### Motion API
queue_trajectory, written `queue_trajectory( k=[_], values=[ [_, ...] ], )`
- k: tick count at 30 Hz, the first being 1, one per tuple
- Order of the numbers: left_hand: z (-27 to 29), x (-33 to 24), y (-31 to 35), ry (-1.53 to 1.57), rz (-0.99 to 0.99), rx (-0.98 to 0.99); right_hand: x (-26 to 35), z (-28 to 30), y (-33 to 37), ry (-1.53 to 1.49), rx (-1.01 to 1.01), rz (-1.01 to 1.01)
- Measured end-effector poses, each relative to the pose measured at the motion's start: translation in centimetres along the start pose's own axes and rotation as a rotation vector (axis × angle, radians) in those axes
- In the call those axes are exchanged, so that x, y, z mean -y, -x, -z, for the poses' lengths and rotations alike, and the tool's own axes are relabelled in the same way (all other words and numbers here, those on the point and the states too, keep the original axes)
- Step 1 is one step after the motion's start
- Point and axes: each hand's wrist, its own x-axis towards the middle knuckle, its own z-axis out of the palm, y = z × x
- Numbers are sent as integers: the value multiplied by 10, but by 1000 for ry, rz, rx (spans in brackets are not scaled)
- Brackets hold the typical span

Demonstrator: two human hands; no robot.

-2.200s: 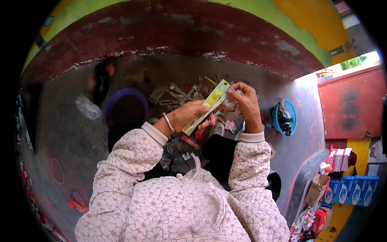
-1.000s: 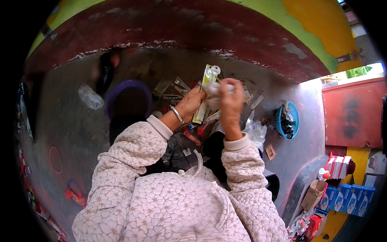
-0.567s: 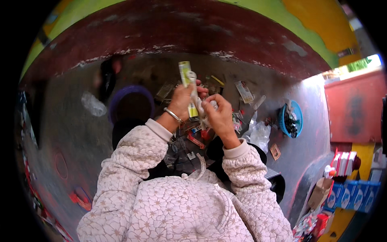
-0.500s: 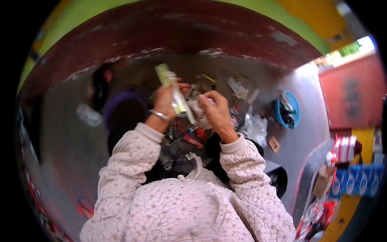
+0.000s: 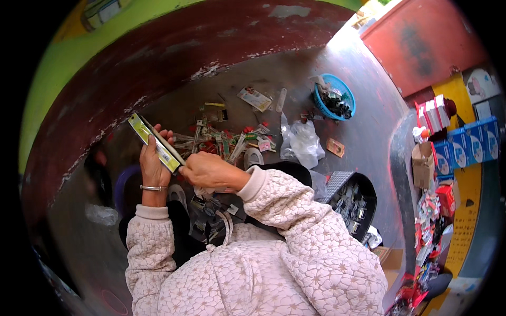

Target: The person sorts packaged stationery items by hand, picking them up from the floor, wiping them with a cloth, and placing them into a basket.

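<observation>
My left hand (image 5: pixel 155 167), a silver bangle at its wrist, is closed round a long, narrow yellow-green package (image 5: pixel 149 138). A slim dark strip with a pale edge lies along the package's right side; its kind I cannot make out. At the lower end of the package my right hand (image 5: pixel 215 172) has its fingers bent and pressed together. A pale pinkish cloth (image 5: pixel 203 193) shows below the right fingers, mostly hidden by the hand. On the floor beyond both hands spreads a pile of small narrow packages and scraps (image 5: pixel 224 139).
A blue basket (image 5: pixel 352 100) with dark items stands at the far right. Nearer lie a clear plastic bag (image 5: pixel 305 145) and a brown card (image 5: pixel 335 147). A black container (image 5: pixel 369 203) of small items sits by my right arm. A purple tub (image 5: pixel 122 189) stands at left.
My view has swung, so the floor items appear shifted. My right hand, apart from the package before, is now at its lower end. The package has tilted further over.
</observation>
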Motion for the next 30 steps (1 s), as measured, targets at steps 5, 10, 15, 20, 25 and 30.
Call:
queue_trajectory(
  k=[5,10,15,20,25,30],
  values=[
    [-8,2,2,57,37,144,-2,-4,7,205,-92,114],
    [19,8,-10,78,98,86,3,13,12,219,-160,130],
    [14,12,-11,167,231,50,7,2,-24,-332,-808,229],
    [14,0,-8,-29,258,159,5,-55,-52,111,-961,385],
    [60,-31,-56,88,389,343,-5,-26,-20,60,-725,302],
    [19,-22,-34,267,392,699,-18,30,-5,-134,-698,101]
  ],
)
